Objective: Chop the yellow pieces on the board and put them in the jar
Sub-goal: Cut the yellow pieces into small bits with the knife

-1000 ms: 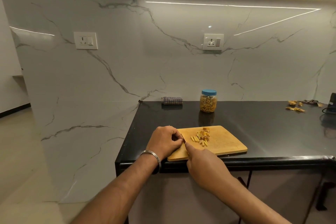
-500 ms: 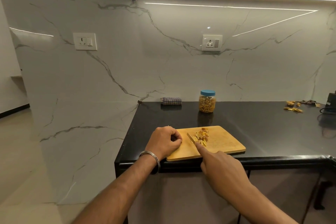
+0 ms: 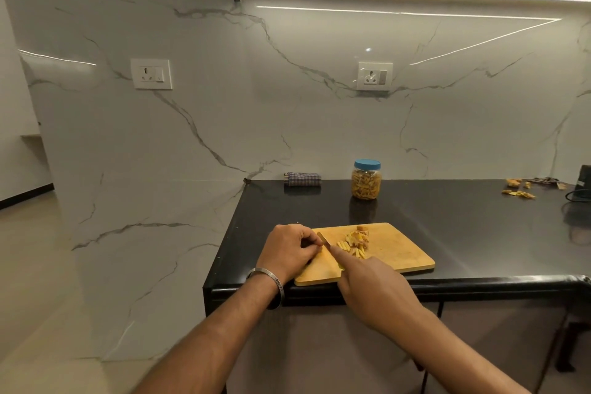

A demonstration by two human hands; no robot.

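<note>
A wooden cutting board lies at the front edge of the black counter. A small heap of yellow cut pieces sits on its middle. My right hand grips a knife, index finger stretched along the blade, whose tip points up-left toward my left hand. My left hand, fingers curled, sits at the board's left end; its fingertips meet the blade, and whether they pinch a piece is hidden. A clear jar with a blue lid, partly filled with yellow pieces, stands behind the board.
A folded checked cloth lies at the counter's back left. Yellow scraps are scattered at the back right beside a dark object with a cable. The counter's left edge drops to the floor beside a marble wall.
My right hand swung the knife right into the heap half a second ago, then brought the blade back left beside my left hand's fingers. The left hand stayed in place.
</note>
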